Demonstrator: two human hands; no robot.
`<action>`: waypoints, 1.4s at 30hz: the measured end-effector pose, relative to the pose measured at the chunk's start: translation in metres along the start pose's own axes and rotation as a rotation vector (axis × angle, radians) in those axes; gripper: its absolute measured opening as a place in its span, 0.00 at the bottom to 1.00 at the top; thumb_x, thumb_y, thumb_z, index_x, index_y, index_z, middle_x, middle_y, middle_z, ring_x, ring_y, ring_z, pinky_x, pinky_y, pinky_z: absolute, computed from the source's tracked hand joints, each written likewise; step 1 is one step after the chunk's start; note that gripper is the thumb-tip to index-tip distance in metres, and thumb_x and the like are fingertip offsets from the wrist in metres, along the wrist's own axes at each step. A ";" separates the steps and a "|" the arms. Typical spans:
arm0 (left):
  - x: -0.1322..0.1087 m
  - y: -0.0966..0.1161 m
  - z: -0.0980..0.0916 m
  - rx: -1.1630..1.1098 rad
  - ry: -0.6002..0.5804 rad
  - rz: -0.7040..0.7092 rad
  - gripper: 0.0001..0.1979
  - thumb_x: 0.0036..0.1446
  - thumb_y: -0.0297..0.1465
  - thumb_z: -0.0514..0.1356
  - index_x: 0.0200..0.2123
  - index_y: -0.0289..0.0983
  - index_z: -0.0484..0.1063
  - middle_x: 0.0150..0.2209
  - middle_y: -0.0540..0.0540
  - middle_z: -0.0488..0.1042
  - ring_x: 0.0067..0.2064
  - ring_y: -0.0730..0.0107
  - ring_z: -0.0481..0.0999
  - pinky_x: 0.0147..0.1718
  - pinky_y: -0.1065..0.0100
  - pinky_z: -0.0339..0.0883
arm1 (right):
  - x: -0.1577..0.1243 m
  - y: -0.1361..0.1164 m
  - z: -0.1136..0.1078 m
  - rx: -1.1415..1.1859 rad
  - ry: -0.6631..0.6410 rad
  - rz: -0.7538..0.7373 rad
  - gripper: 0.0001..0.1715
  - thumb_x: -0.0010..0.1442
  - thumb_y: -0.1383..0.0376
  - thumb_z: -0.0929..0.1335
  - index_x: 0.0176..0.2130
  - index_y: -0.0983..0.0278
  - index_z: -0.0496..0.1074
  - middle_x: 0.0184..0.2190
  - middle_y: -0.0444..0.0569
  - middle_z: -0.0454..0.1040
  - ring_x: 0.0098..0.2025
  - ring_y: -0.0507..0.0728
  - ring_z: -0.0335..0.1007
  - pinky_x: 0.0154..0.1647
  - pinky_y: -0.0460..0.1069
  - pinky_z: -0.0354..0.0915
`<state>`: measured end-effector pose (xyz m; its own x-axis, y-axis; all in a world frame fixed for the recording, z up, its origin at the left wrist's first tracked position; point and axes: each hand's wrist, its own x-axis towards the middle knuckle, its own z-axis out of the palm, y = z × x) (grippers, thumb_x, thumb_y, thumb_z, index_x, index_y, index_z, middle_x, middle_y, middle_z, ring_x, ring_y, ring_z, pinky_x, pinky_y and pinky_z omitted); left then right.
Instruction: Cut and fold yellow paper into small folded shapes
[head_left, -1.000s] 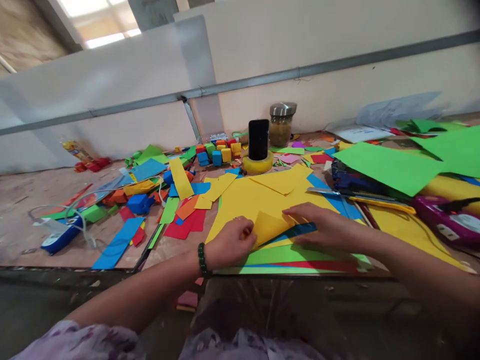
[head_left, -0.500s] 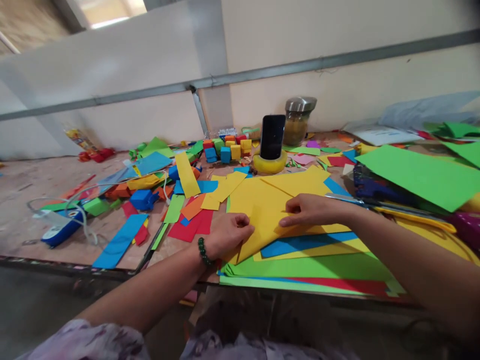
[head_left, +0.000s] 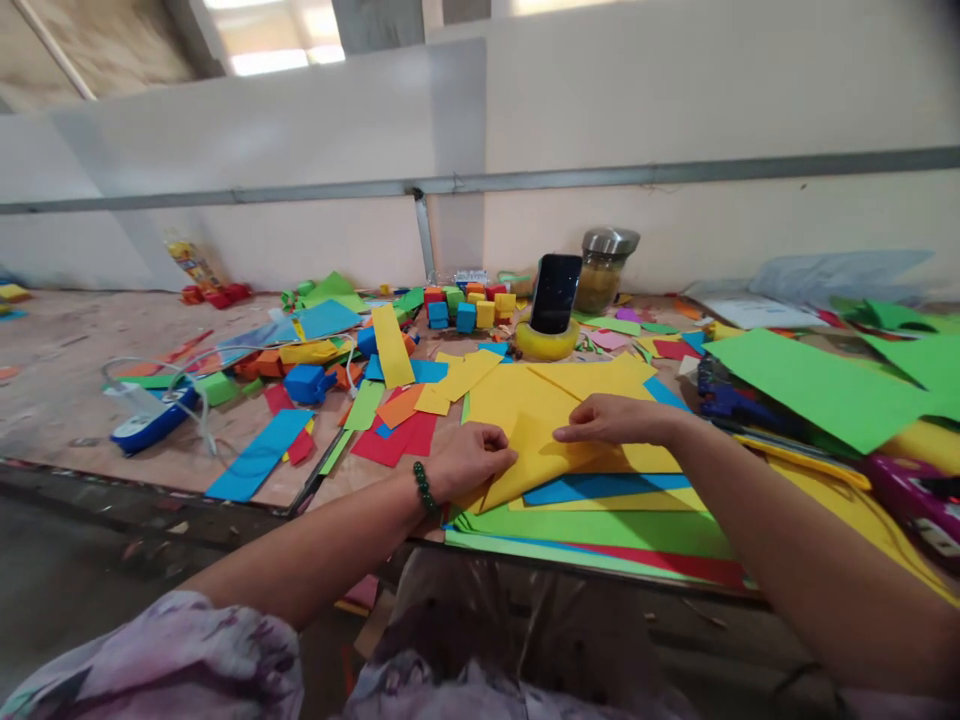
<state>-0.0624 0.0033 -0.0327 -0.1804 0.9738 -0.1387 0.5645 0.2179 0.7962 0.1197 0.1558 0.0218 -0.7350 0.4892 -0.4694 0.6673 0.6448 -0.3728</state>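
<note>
A yellow sheet of paper (head_left: 536, 460) lies partly folded over on a stack of coloured sheets, its folded edge running slantwise toward me. My left hand (head_left: 480, 462), with a dark green bead bracelet at the wrist, has its fingers curled closed on the sheet's left edge. My right hand (head_left: 611, 418) has thumb and fingers together on the upper right of the fold. Beneath are a blue strip (head_left: 607, 487), a green sheet (head_left: 600, 525) and a red one (head_left: 675, 566). The fingertips' exact hold is partly hidden.
A phone (head_left: 556, 293) leans on a yellow tape roll (head_left: 546, 341) behind the sheets, beside a lidded jar (head_left: 609, 270). Small coloured blocks (head_left: 469, 312), paper scraps (head_left: 394, 437) and a blue-and-white power strip (head_left: 154, 420) lie leftward. A purple object (head_left: 919, 500) sits right.
The camera view has tilted up and turned slightly left. My right hand has shifted slightly left along the folded yellow paper; my left hand stays at its left edge.
</note>
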 end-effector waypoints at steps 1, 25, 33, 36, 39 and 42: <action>-0.001 0.002 0.000 0.002 0.006 0.001 0.09 0.48 0.36 0.60 0.25 0.35 0.73 0.20 0.53 0.70 0.25 0.74 0.67 0.24 0.74 0.56 | -0.001 0.001 0.000 -0.010 0.026 0.026 0.37 0.48 0.31 0.62 0.22 0.62 0.64 0.21 0.45 0.66 0.24 0.54 0.61 0.24 0.49 0.53; 0.009 -0.012 0.004 -0.110 -0.032 0.024 0.10 0.47 0.37 0.61 0.24 0.35 0.71 0.19 0.53 0.66 0.23 0.76 0.63 0.21 0.74 0.54 | 0.022 0.011 0.006 0.598 -0.026 -0.090 0.40 0.37 0.53 0.78 0.48 0.67 0.75 0.21 0.40 0.69 0.23 0.47 0.58 0.22 0.44 0.53; -0.003 0.046 -0.058 0.299 0.378 0.476 0.26 0.51 0.47 0.64 0.49 0.37 0.74 0.49 0.39 0.73 0.52 0.55 0.69 0.49 0.62 0.62 | -0.016 0.000 -0.015 0.615 0.165 -0.262 0.27 0.41 0.53 0.77 0.37 0.65 0.74 0.22 0.40 0.70 0.25 0.49 0.62 0.26 0.45 0.56; 0.003 0.074 -0.077 0.415 0.194 0.497 0.22 0.47 0.48 0.67 0.37 0.37 0.80 0.39 0.42 0.78 0.44 0.57 0.73 0.42 0.66 0.63 | -0.029 -0.003 -0.016 0.591 0.154 -0.344 0.27 0.43 0.54 0.77 0.40 0.65 0.74 0.22 0.40 0.69 0.25 0.49 0.63 0.25 0.45 0.57; 0.016 0.080 -0.077 0.327 -0.248 0.383 0.14 0.45 0.42 0.68 0.23 0.35 0.79 0.21 0.49 0.73 0.25 0.71 0.68 0.25 0.71 0.56 | -0.028 0.000 -0.010 0.590 0.110 -0.363 0.26 0.45 0.54 0.76 0.42 0.64 0.73 0.23 0.41 0.70 0.26 0.49 0.64 0.26 0.45 0.58; 0.029 0.068 -0.069 0.114 -0.441 0.306 0.11 0.44 0.37 0.67 0.21 0.35 0.79 0.18 0.52 0.70 0.21 0.76 0.63 0.21 0.72 0.51 | -0.021 0.007 -0.001 0.605 0.080 -0.339 0.27 0.45 0.53 0.76 0.42 0.64 0.73 0.23 0.40 0.70 0.26 0.50 0.64 0.27 0.45 0.58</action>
<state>-0.0848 0.0418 0.0580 0.3469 0.9234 -0.1643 0.6263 -0.0977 0.7734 0.1400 0.1504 0.0300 -0.9058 0.3753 -0.1968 0.3322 0.3404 -0.8797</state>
